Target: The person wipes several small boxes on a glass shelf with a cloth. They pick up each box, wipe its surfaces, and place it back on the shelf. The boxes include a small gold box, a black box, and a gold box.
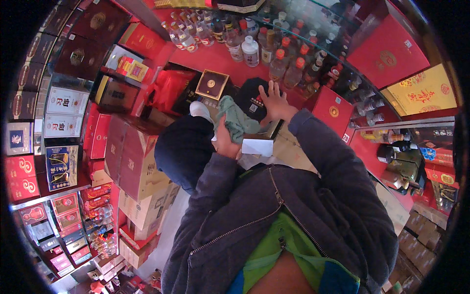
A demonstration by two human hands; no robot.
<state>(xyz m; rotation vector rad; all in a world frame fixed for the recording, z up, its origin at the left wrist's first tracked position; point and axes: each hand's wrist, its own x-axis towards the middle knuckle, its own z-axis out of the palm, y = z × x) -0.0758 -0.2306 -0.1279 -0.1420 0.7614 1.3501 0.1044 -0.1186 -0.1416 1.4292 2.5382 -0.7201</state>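
Note:
My left hand [226,137] grips a green cloth [235,119], whose folds spread over the right side of its fingers. Against a black rounded packet or bag [252,99] bearing writing, my right hand [274,101] lies with its fingers spread. The cloth touches the lower left edge of this black thing. A square dark box with a gold rim [212,84] sits just above the cloth. Below the hands is a white card or box face [257,147]. A dark blue rounded cloth thing [185,150], perhaps a cap, is beside my left forearm; a white object [200,110] shows above it.
Glass bottles [279,62] and a white bottle [250,51] stand on the red shelf beyond my hands. A red box [332,110] is right of my right hand. Stacked cartons [132,158] and shelves of boxes [66,106] fill the left. A red bag [172,86] lies behind.

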